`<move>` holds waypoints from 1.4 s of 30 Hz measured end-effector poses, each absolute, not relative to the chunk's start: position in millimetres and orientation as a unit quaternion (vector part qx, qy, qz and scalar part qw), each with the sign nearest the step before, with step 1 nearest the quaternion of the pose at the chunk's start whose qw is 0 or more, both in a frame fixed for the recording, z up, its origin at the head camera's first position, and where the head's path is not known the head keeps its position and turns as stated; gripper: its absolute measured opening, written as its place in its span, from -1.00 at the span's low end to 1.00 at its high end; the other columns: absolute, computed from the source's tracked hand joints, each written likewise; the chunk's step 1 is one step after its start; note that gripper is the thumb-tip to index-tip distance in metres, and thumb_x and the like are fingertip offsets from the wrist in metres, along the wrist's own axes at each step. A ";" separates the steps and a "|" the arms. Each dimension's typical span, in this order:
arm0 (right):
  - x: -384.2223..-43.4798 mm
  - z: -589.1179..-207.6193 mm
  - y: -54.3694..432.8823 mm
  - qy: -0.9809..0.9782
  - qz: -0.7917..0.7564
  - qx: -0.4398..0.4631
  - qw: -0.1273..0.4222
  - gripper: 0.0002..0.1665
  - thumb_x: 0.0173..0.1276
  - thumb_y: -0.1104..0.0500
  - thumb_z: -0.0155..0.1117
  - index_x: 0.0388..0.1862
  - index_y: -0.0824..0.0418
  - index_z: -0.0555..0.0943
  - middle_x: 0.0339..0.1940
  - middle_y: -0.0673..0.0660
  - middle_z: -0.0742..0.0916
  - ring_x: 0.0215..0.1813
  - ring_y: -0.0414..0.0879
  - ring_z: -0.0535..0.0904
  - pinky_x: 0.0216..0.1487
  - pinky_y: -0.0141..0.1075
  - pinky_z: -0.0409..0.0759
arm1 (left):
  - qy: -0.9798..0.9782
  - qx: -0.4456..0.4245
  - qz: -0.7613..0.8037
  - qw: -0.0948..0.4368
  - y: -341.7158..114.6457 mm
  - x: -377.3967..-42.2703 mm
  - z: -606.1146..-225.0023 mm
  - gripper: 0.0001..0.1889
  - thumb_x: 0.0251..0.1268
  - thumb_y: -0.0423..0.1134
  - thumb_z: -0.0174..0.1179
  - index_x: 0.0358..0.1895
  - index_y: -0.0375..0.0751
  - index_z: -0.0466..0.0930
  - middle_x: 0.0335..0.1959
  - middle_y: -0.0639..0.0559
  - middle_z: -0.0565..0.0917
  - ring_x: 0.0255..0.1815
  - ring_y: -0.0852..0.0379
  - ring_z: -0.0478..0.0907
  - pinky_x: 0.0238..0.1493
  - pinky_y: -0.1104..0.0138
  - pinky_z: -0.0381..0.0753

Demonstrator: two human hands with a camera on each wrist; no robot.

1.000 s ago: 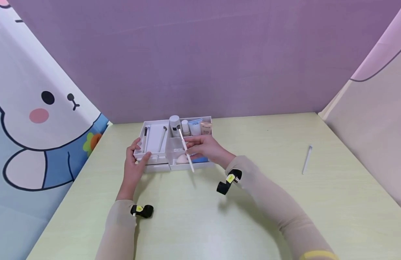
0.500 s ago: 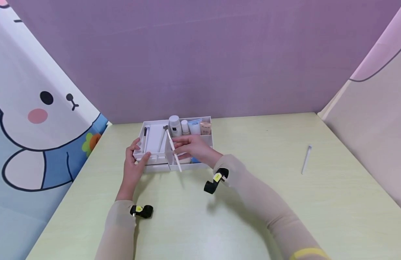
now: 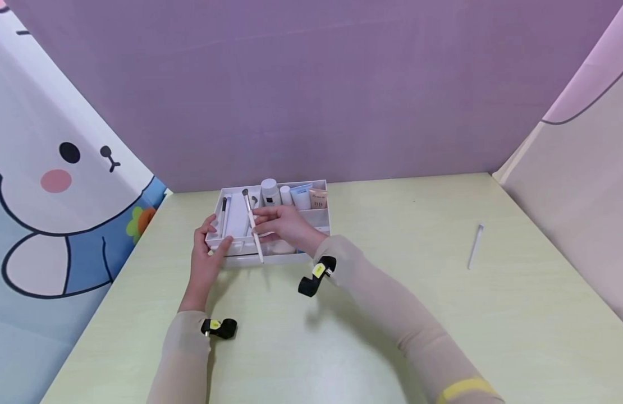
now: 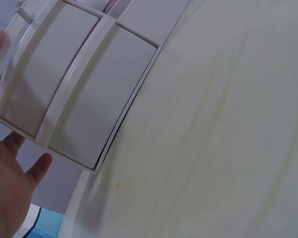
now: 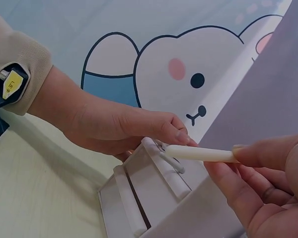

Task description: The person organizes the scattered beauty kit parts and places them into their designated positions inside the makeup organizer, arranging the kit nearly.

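Note:
A white cosmetics organizer (image 3: pixel 238 261) with two front drawers (image 4: pixel 107 94) stands at the back of the table. My left hand (image 3: pixel 206 255) grips its left side, thumb at the front top edge and fingers along the side. In my right hand (image 3: pixel 286 225) a white-handled makeup brush (image 3: pixel 258 248) is pinched, tilted, bristles up and away, over the organizer's left tray. The right wrist view shows its handle (image 5: pixel 198 154) between thumb and fingers. A dark-tipped brush (image 3: pixel 223 216) and a slim white stick lie in that tray; another brush is partly hidden behind the held one.
The organizer's back compartment holds a white bottle (image 3: pixel 270 192), a smaller white bottle (image 3: pixel 285 196), a blue-white tube (image 3: pixel 302 197) and a beige tube (image 3: pixel 319 199). A pale rounded item (image 3: pixel 282 247) sits at its front. A slim white stick (image 3: pixel 475 247) lies on the table's right.
My right hand has carried the makeup brush leftward, from over the organizer's middle to over the left tray. My left hand stays in place on the organizer.

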State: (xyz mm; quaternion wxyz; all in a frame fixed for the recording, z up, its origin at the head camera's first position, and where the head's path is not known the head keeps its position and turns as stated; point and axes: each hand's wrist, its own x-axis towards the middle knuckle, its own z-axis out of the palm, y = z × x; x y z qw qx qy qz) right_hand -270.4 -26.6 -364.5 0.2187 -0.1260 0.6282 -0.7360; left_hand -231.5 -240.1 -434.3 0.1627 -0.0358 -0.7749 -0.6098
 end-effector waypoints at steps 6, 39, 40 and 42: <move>-274.6 -362.1 -37.4 0.611 -0.753 -0.115 0.215 -0.46 0.35 0.51 0.20 0.32 0.40 0.46 -0.18 0.13 0.65 -0.23 -0.12 0.63 -0.09 -0.23 0.66 | -0.780 -0.038 -0.607 0.148 -233.0 -219.7 -415.0 -0.61 0.42 -0.42 0.12 0.11 -0.47 0.12 0.56 0.00 0.17 0.35 0.07 0.25 0.07 0.56 0.33; -304.6 -346.1 -78.5 0.649 -0.754 -0.007 0.098 -0.42 0.20 0.55 0.33 0.24 0.41 0.55 -0.03 0.40 0.71 -0.09 0.14 0.72 -0.32 -0.22 0.69 | -0.768 -0.055 -0.614 0.174 -241.3 -232.9 -438.4 -0.61 0.42 -0.41 0.15 0.08 -0.40 0.13 0.54 0.04 0.22 0.28 0.13 0.29 0.05 0.52 0.35; -304.9 -346.1 -78.9 0.651 -0.753 -0.002 0.096 -0.43 0.19 0.56 0.33 0.22 0.41 0.56 -0.03 0.40 0.71 -0.10 0.15 0.72 -0.33 -0.23 0.69 | -0.769 -0.053 -0.613 0.172 -240.8 -232.6 -438.3 -0.62 0.42 -0.41 0.15 0.08 -0.40 0.13 0.54 0.06 0.22 0.28 0.13 0.29 0.05 0.52 0.35; -305.2 -345.6 -79.1 0.653 -0.751 0.003 0.095 -0.45 0.19 0.56 0.32 0.21 0.43 0.56 0.00 0.40 0.70 -0.09 0.15 0.72 -0.33 -0.23 0.69 | -0.770 -0.049 -0.613 0.169 -239.4 -231.7 -437.2 -0.62 0.42 -0.41 0.16 0.08 -0.39 0.14 0.54 0.06 0.21 0.28 0.15 0.29 0.05 0.52 0.35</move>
